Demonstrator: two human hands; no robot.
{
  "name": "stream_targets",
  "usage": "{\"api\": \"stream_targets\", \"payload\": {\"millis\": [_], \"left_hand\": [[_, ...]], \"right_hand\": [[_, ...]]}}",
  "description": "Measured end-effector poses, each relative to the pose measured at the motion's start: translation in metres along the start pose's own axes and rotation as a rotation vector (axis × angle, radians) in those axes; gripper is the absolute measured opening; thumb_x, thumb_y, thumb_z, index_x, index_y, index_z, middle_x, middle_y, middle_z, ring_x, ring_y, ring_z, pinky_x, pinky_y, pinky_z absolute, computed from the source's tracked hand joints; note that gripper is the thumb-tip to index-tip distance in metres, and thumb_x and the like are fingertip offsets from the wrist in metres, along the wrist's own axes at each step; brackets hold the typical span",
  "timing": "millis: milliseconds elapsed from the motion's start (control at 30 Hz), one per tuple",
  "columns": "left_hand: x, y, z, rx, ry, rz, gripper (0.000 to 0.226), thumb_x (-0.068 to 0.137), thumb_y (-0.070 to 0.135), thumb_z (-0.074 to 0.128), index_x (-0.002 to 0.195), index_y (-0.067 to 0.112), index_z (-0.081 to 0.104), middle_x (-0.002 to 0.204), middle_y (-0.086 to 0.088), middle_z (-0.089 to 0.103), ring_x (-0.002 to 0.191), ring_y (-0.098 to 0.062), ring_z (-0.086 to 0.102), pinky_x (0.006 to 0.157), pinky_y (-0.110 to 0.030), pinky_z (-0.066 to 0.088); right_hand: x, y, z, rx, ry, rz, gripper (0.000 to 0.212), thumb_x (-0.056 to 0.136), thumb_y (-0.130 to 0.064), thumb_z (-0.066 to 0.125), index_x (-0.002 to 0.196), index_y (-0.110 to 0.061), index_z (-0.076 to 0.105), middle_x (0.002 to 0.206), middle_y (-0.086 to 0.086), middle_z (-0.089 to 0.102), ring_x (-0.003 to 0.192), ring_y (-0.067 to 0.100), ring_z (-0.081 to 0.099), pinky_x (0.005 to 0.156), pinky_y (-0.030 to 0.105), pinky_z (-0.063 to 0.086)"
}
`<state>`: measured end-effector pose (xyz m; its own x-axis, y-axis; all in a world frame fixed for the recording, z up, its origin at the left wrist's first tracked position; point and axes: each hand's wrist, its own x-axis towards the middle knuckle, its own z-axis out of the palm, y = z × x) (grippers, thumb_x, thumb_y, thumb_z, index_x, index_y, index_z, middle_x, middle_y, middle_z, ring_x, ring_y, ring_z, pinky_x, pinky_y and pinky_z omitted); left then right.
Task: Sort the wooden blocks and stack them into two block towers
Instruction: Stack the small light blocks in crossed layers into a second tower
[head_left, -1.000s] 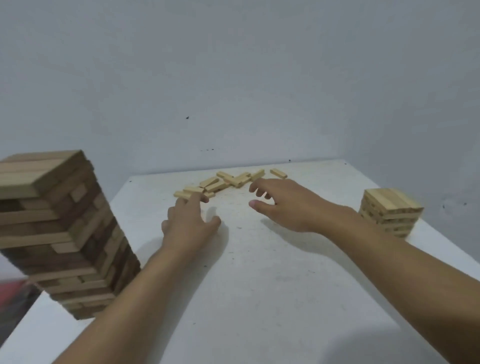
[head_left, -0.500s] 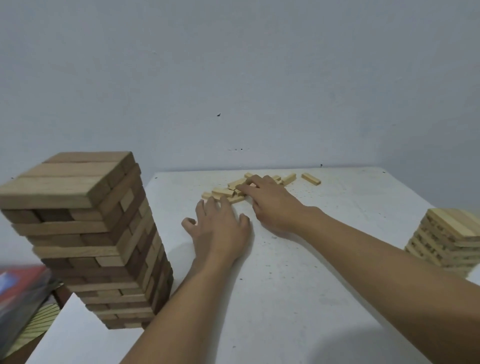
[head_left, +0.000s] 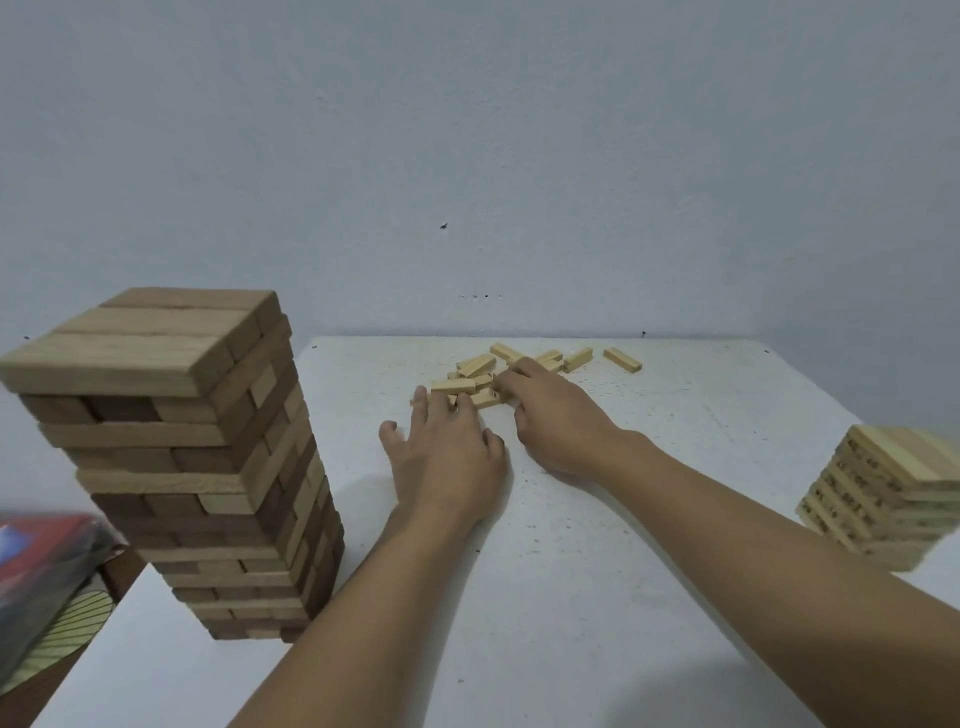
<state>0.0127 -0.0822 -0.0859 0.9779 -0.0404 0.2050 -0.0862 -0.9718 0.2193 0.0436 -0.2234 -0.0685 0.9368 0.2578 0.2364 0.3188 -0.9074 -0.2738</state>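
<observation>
A tall tower of large brown blocks (head_left: 171, 457) stands at the left of the white table (head_left: 597, 597). A shorter tower of small pale blocks (head_left: 888, 493) stands at the right edge. Several loose small pale blocks (head_left: 519, 371) lie scattered at the far middle of the table. My left hand (head_left: 447, 457) lies flat on the table, its fingertips touching the near blocks of the pile. My right hand (head_left: 556, 415) reaches into the pile with fingers curled over a small block; whether it grips the block is hard to tell.
A red and dark object (head_left: 36, 566) and a patterned surface lie below the table's left edge. A plain wall rises just behind the table's far edge. One loose block (head_left: 622, 359) lies apart at the right of the pile.
Both hands have moved forward to the pile of small blocks. The right hand's fingers have come down onto the blocks. The view has shifted left, showing more of the tall tower.
</observation>
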Motion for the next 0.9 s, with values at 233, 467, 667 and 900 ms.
{"api": "stream_targets", "payload": {"millis": [233, 467, 667, 900], "left_hand": [[-0.028, 0.008, -0.014, 0.092, 0.052, 0.109, 0.034, 0.101, 0.033, 0.035, 0.126, 0.019, 0.054, 0.137, -0.004, 0.044, 0.126, -0.025, 0.043, 0.109, -0.046, 0.027], [-0.059, 0.008, -0.022, 0.009, 0.038, 0.253, 0.022, 0.099, 0.021, 0.042, 0.108, 0.012, 0.06, 0.113, -0.005, 0.048, 0.103, -0.025, 0.044, 0.079, -0.032, 0.033], [-0.089, 0.001, -0.029, -0.188, -0.026, 0.406, 0.022, 0.094, 0.014, 0.047, 0.095, 0.009, 0.069, 0.086, 0.002, 0.042, 0.085, -0.019, 0.043, 0.069, -0.029, 0.032], [-0.128, -0.008, -0.049, -0.473, -0.117, 0.483, 0.025, 0.098, 0.023, 0.061, 0.113, 0.033, 0.078, 0.087, 0.008, 0.056, 0.081, -0.006, 0.055, 0.068, -0.01, 0.036]], "right_hand": [[-0.039, 0.006, -0.009, 0.028, 0.017, 0.049, 0.038, 0.098, -0.002, 0.041, 0.125, -0.014, 0.064, 0.131, 0.001, 0.056, 0.109, 0.029, 0.058, 0.09, 0.045, 0.05], [-0.089, 0.013, -0.014, 0.154, 0.016, 0.022, 0.045, 0.095, 0.005, 0.039, 0.126, -0.014, 0.064, 0.134, -0.003, 0.059, 0.117, 0.019, 0.057, 0.101, 0.035, 0.046], [-0.128, 0.0, -0.025, 0.331, 0.034, -0.005, 0.044, 0.092, 0.01, 0.041, 0.11, -0.014, 0.074, 0.119, -0.006, 0.068, 0.111, 0.008, 0.058, 0.09, 0.005, 0.038], [-0.172, -0.005, -0.03, 0.514, 0.065, -0.025, 0.029, 0.093, 0.006, 0.061, 0.098, -0.013, 0.082, 0.107, -0.011, 0.075, 0.105, -0.001, 0.066, 0.092, 0.013, 0.049]]}}
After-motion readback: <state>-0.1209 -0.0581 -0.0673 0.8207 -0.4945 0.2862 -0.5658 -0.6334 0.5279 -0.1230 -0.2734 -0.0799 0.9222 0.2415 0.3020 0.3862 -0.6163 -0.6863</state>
